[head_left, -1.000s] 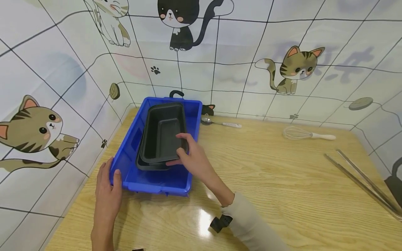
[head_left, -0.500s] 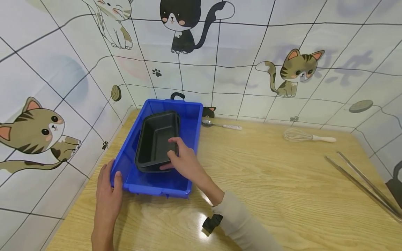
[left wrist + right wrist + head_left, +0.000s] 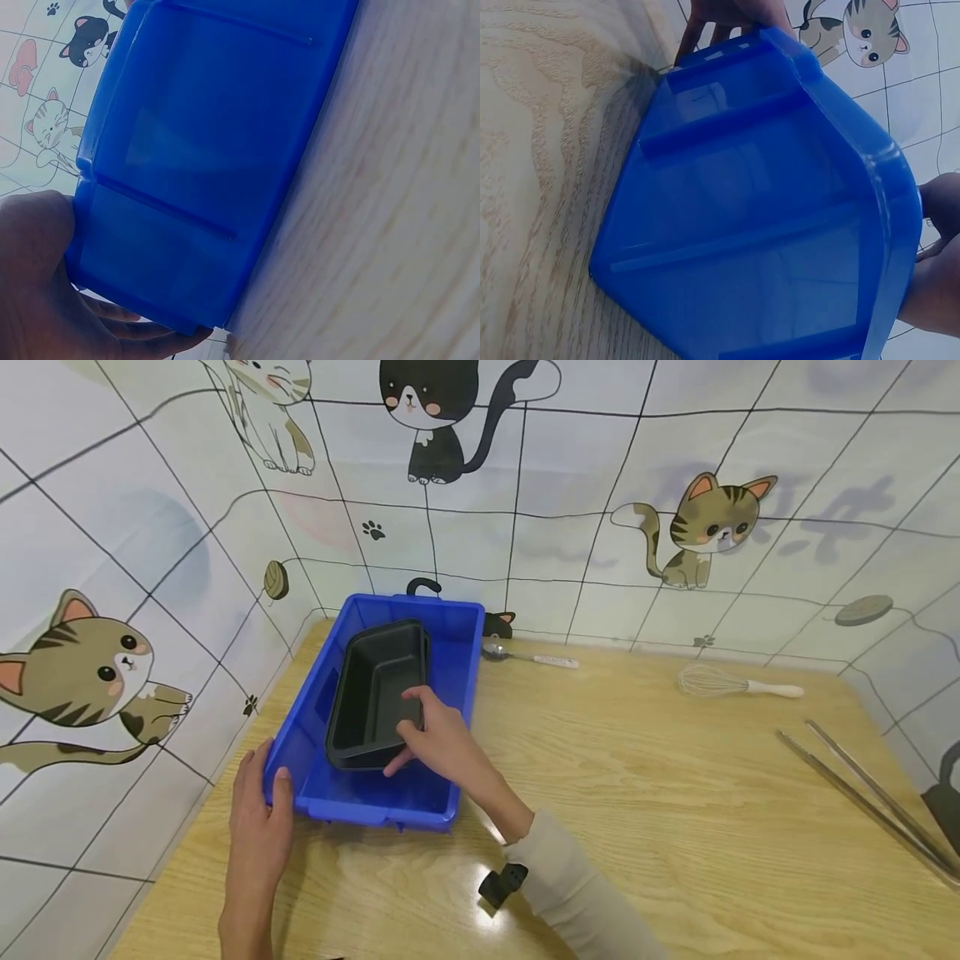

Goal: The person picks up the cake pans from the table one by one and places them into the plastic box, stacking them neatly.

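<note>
A dark grey loaf pan (image 3: 367,706) sits inside a blue plastic bin (image 3: 420,817); the edge of a second dark pan (image 3: 428,652) shows beneath it, mostly hidden. My right hand (image 3: 450,747) has thumb and index finger curled over the pan's near right edge, while another finger sticks out below the near end. Whether that finger touches the pan is unclear. With my left hand (image 3: 260,827) I grip the bin's near left corner, thumb at the rim and fingers round the outside, as the left wrist view also shows the hand (image 3: 45,285) on the bin wall (image 3: 195,127).
On the wooden table (image 3: 637,827), a spoon (image 3: 528,656) lies right of the bin by the back wall. Farther right are a whisk (image 3: 735,683) and long metal tongs (image 3: 862,802). A cat-print wall covering (image 3: 570,468) rises behind and to the left.
The loaf pan has shifted left and toward me, covering most of the pan beneath, with my right hand moving along. In the last half second its lower finger has drawn away from the pan's underside.
</note>
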`<state>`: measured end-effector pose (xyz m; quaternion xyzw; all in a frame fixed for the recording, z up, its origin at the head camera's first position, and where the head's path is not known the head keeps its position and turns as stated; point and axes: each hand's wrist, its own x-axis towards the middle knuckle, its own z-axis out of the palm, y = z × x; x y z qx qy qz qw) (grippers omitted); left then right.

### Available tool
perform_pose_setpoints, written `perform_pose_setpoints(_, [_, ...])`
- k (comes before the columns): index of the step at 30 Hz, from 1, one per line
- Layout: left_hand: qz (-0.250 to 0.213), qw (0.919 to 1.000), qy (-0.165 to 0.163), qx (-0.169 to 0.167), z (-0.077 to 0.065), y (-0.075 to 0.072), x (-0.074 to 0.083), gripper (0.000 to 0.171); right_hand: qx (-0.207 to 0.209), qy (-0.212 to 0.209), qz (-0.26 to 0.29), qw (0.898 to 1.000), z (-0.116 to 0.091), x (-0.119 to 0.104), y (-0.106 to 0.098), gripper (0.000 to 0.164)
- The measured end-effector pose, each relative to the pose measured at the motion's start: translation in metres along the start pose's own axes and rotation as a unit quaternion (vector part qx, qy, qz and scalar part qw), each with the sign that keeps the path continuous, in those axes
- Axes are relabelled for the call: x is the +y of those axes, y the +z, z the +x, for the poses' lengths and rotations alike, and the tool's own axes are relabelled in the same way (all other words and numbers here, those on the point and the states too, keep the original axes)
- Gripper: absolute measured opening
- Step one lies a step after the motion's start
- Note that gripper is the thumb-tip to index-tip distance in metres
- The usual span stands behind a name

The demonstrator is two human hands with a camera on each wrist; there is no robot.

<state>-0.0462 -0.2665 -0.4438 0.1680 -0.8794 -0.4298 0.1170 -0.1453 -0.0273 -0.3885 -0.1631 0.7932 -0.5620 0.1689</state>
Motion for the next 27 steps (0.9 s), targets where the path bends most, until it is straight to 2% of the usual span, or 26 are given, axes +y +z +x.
perform_pose_setpoints(7, [0.006, 1.0000, -0.005, -0.006, 0.002, 0.001, -0.001, 0.059, -0.002, 0.014, -0.052, 0.999, 0.000, -0.004, 0.005, 0.061])
perform_pose_setpoints(13, [0.013, 0.9998, -0.011, -0.011, 0.003, 0.000, 0.001, 0.060, 0.009, 0.013, -0.056, 0.998, -0.001, -0.002, 0.007, 0.062])
perform_pose_setpoints(19, [0.067, 0.9977, -0.008, -0.008, 0.004, -0.005, 0.004, 0.061, 0.033, -0.006, -0.070, 0.997, -0.006, -0.004, 0.008, 0.055])
perform_pose_setpoints(21, [0.098, 0.9950, 0.020, 0.006, 0.003, -0.007, 0.005, 0.060, 0.040, -0.024, -0.078, 0.996, -0.012, -0.007, 0.003, 0.046])
perform_pose_setpoints(23, [0.124, 0.9895, 0.068, 0.028, 0.002, -0.009, 0.009, 0.057, 0.051, -0.049, -0.085, 0.994, -0.018, -0.010, -0.007, 0.036])
perform_pose_setpoints(25, [0.151, 0.9803, 0.122, 0.039, 0.001, -0.011, 0.018, 0.055, 0.058, -0.097, -0.100, 0.989, -0.027, -0.012, -0.025, 0.030])
perform_pose_setpoints(27, [0.171, 0.9699, 0.171, 0.025, 0.000, -0.014, 0.032, 0.054, 0.057, -0.150, -0.144, 0.976, -0.040, -0.015, -0.052, 0.030])
